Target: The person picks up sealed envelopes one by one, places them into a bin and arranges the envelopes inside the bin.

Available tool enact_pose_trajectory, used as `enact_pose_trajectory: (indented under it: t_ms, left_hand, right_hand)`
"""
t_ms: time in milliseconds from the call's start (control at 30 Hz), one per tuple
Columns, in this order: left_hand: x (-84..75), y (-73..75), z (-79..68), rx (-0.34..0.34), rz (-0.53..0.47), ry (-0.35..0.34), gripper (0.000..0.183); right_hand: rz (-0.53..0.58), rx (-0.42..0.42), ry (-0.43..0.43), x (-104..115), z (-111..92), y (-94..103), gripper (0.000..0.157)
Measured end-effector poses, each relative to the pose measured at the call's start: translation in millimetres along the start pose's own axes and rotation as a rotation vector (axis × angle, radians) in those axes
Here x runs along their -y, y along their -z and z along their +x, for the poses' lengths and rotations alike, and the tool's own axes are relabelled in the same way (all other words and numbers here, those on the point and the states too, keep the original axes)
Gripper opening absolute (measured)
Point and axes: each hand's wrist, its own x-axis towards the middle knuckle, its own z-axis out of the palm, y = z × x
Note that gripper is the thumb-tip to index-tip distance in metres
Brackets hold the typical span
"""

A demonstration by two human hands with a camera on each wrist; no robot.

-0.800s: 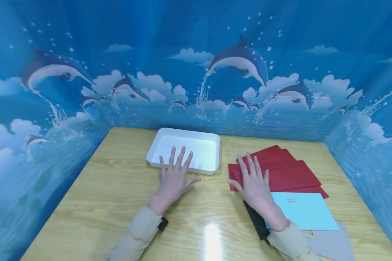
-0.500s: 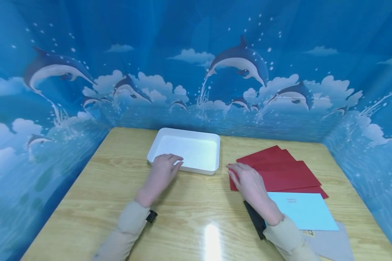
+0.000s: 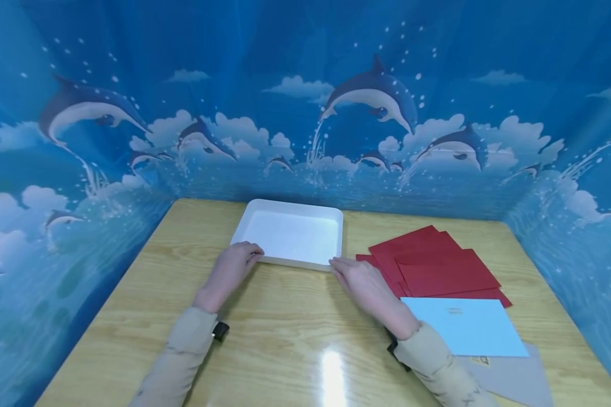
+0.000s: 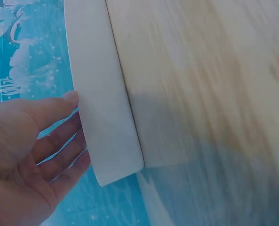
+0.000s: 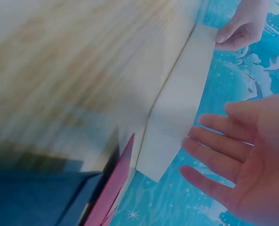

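Note:
A shallow white rectangular tray (image 3: pixel 295 234) sits at the back middle of the wooden table, with nothing in it. My left hand (image 3: pixel 229 270) is at its near left corner; in the left wrist view the thumb touches the rim and the fingers of that hand (image 4: pixel 35 146) curl behind it, pinching the tray's wall. At the near right corner is my right hand (image 3: pixel 366 284). In the right wrist view this hand (image 5: pixel 245 146) has its fingers spread and loosely extended, fingertips at or just beside the rim; firm contact cannot be made out.
Several red envelopes (image 3: pixel 448 274) lie fanned out on the right. Nearer are a light blue envelope (image 3: pixel 465 328) and a grey one (image 3: pixel 519 373) partly beneath it. A dolphin-printed blue curtain (image 3: pixel 305 113) encloses the table's back and sides.
Both hands were spread flat, the left over the tray, the right over the red envelopes. The left has drawn back to the tray's near left rim; the right has moved left to its near right corner.

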Motion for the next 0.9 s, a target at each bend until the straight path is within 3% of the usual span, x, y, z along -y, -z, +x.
enact_pose_trajectory:
  t_ms: [233, 600, 900]
  left_hand:
    - [9.6, 0.7, -1.1, -0.01, 0.003, 0.032, 0.005]
    - [5.6, 1.0, -1.4, 0.002, -0.013, 0.091, 0.009]
    - [-2.6, 4.5, -9.4, 0.003, 0.005, 0.069, 0.007]
  right_hand:
    - [-0.005, 0.009, 0.005, -2, -2, -3.5, 0.028]
    - [-0.06, 0.006, 0.074, -7, -5, -3.2, 0.031]
    - [-0.043, -0.008, 0.11, -11, -12, 1.9, 0.03]
